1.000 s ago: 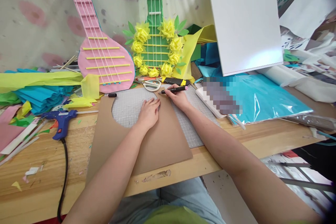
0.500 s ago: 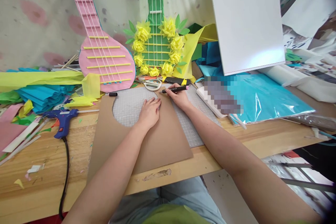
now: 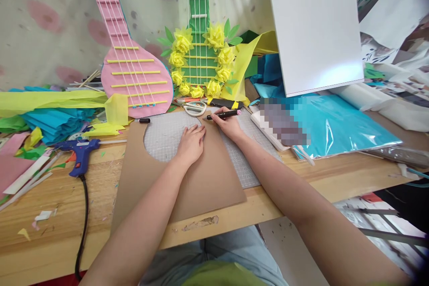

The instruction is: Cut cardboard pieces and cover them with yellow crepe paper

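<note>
A brown cardboard sheet with a rounded cut-out at its far edge lies over a grey gridded cutting mat. My left hand rests flat on the cardboard beside the cut-out, fingers stretched out. In my right hand is a black marker pen with a pink end, its tip low over the cardboard near the far edge. Whether the tip touches is too small to tell. The pen's black cap lies at the left of the cut-out. White-handled scissors sit just beyond the cardboard.
Behind stand a pink paper guitar and a green one ringed with yellow paper flowers. A blue glue gun and its cable lie at left. To the right are a white panel and a blue plastic-wrapped pack.
</note>
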Demonstrator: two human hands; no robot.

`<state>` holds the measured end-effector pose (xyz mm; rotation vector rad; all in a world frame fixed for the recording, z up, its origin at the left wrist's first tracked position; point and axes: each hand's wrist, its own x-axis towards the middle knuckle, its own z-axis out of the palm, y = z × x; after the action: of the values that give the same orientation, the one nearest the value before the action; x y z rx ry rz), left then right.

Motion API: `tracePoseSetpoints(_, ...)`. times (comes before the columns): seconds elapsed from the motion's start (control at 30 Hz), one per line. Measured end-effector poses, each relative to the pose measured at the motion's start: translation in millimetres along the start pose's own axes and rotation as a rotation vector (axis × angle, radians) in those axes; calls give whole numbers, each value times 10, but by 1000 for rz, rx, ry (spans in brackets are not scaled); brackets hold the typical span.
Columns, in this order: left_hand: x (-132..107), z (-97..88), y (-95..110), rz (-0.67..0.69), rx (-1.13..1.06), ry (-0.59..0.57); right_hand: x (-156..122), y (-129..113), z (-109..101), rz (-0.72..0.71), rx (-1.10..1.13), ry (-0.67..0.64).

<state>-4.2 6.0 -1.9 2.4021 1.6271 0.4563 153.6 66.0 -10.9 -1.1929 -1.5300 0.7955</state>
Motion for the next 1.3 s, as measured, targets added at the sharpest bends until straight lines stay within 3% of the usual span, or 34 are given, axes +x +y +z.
tracePoseSetpoints(1.3,1,-1,-2,-6,7,-14,15,77,20,21,-4,-15)
